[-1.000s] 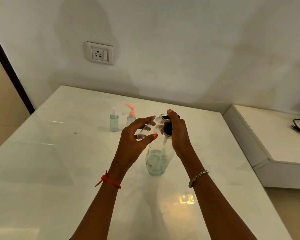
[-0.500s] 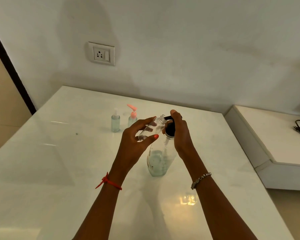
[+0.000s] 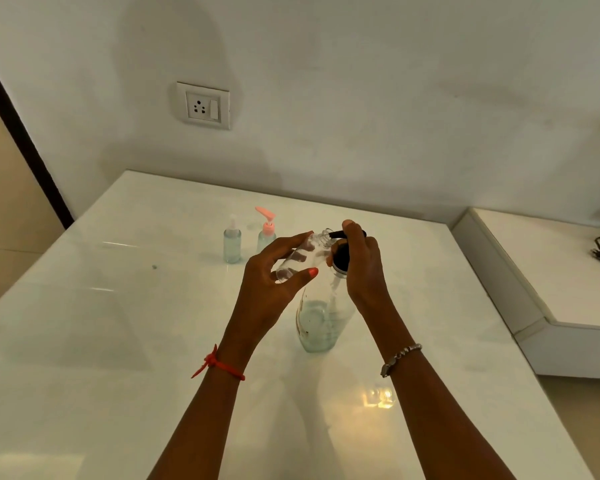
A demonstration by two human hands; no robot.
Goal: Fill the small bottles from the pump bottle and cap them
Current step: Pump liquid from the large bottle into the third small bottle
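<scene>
Small bottle [image 3: 300, 259] pinched by left fingers [image 3: 287, 242]; right fingers [image 3: 353, 234] grip pump head [image 3: 341, 259].

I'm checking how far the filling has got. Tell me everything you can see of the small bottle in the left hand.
The small bottle is clear, plastic-looking and uncapped, with a threaded neck. The left hand grips its body off the table, tilted, mouth up at the black spout of the pump bottle, whose head the right hand holds. How much liquid it holds cannot be told.
</scene>
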